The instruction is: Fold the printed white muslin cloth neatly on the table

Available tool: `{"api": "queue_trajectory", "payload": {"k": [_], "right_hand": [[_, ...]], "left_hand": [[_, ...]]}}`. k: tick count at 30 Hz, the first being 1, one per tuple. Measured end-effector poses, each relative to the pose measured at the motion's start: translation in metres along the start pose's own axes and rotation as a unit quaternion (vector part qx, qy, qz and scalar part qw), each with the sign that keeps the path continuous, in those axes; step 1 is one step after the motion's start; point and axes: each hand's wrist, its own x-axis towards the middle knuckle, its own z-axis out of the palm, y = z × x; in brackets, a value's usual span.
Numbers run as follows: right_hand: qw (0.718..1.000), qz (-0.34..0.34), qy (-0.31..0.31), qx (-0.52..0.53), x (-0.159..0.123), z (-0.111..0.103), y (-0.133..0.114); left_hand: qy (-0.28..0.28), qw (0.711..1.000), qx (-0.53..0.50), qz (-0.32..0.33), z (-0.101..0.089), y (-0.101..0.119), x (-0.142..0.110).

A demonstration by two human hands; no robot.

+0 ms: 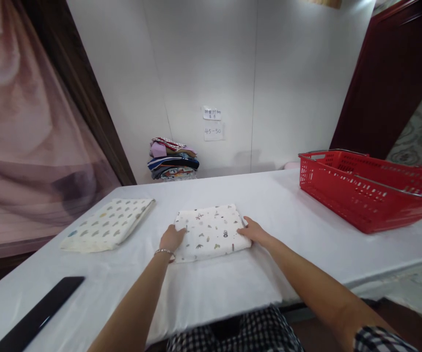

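Note:
A folded white cloth with small printed figures [207,232] lies flat on the white-covered table in front of me. My left hand [172,238], with a bracelet at the wrist, grips its left edge, thumb on top and the other fingers partly hidden at the side. At the opposite edge my right hand [252,231] holds the cloth the same way, thumb over the top. Further left rests another folded cloth, cream with grey cloud-like shapes [110,222], which neither hand touches.
A red plastic basket [365,195] with metal handles stands at the right. Behind the table's far edge is a stack of folded clothes [174,160] against the wall. A long black flat object [38,313] lies at the near left. A pink curtain [31,122] hangs along the left.

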Motion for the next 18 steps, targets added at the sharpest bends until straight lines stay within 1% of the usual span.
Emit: {"api": "queue_trajectory", "payload": {"k": [2, 5, 7, 8, 10, 12, 13, 15, 18], "right_hand": [[0.998, -0.018, -0.033, 0.042, -0.010, 0.012, -0.001], [0.985, -0.041, -0.118, 0.121, -0.025, 0.030, -0.004], [0.978, -0.042, -0.133, 0.153, -0.030, 0.034, -0.003], [0.979, -0.034, -0.122, 0.160, -0.029, 0.033, -0.002], [0.982, -0.015, -0.084, 0.166, -0.021, 0.026, 0.002], [0.984, -0.003, -0.042, 0.171, -0.006, 0.016, 0.007], [0.984, 0.000, -0.023, 0.175, 0.003, 0.012, 0.007], [0.983, 0.010, 0.011, 0.184, 0.022, 0.006, 0.006], [0.981, 0.028, 0.041, 0.186, 0.047, 0.007, -0.002]], "left_hand": [[-0.018, 1.000, 0.004, -0.020, -0.008, -0.002, 0.008], [-0.021, 0.998, 0.016, -0.048, -0.017, -0.009, 0.018], [-0.015, 0.998, 0.028, -0.060, -0.018, -0.013, 0.019], [-0.004, 0.998, 0.036, -0.052, -0.017, -0.013, 0.018], [0.039, 0.998, 0.055, -0.007, -0.011, -0.008, 0.011], [0.082, 0.992, 0.065, 0.064, -0.004, 0.004, -0.001], [0.090, 0.989, 0.064, 0.099, 0.001, 0.012, -0.008], [0.079, 0.981, 0.061, 0.167, 0.010, 0.031, -0.023], [0.029, 0.966, 0.043, 0.254, 0.025, 0.056, -0.044]]}}
